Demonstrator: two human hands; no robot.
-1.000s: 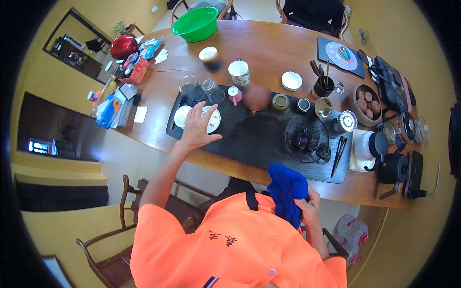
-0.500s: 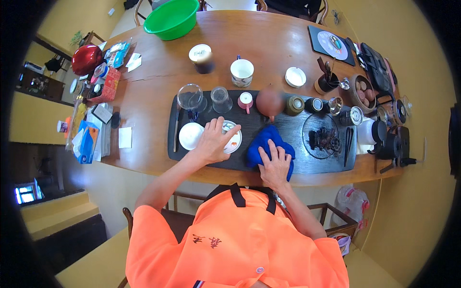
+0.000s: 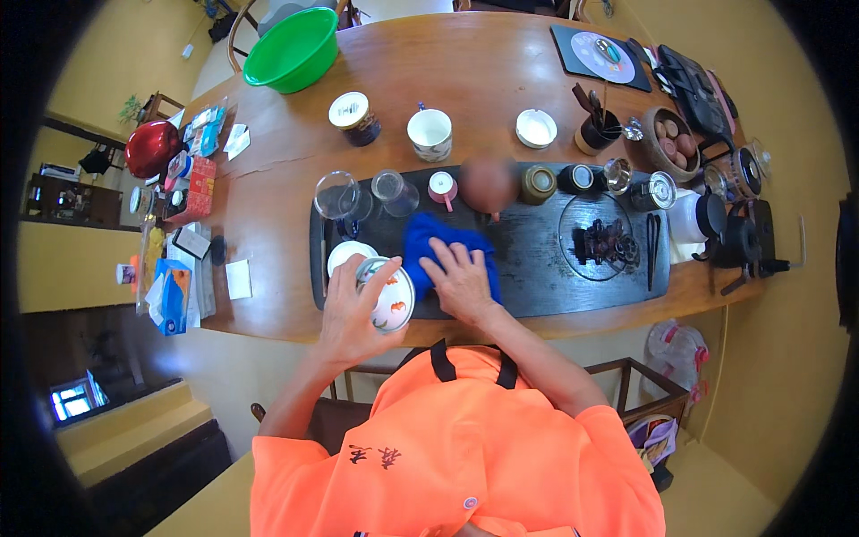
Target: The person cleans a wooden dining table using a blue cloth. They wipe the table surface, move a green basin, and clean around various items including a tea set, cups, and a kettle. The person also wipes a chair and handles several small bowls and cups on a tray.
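Observation:
My left hand (image 3: pixel 351 309) is closed round the rim of a small white porcelain tea bowl (image 3: pixel 394 300) with an orange and green pattern. The bowl is raised and tilted above the near edge of a black tea tray (image 3: pixel 528 268). My right hand (image 3: pixel 465 282) lies with spread fingers on top of a crumpled blue cloth (image 3: pixel 425 237), which rests on the tray just right of the bowl. Behind the left hand sits a round white dish (image 3: pixel 353 253), partly hidden by the fingers.
Along the tray's far side stand a clear glass pitcher (image 3: pixel 336 195), a glass cup (image 3: pixel 395 192), a pink cup (image 3: pixel 443 188), a brown teapot (image 3: pixel 488 185) and several small jars. Beyond are a patterned mug (image 3: pixel 430 136), a lidded tub (image 3: pixel 354 118) and a green basin (image 3: pixel 293 54).
My left hand has lifted the tea bowl off the tray and brought it nearer, tilted. The blue cloth has slid left under my right hand, toward where the bowl stood.

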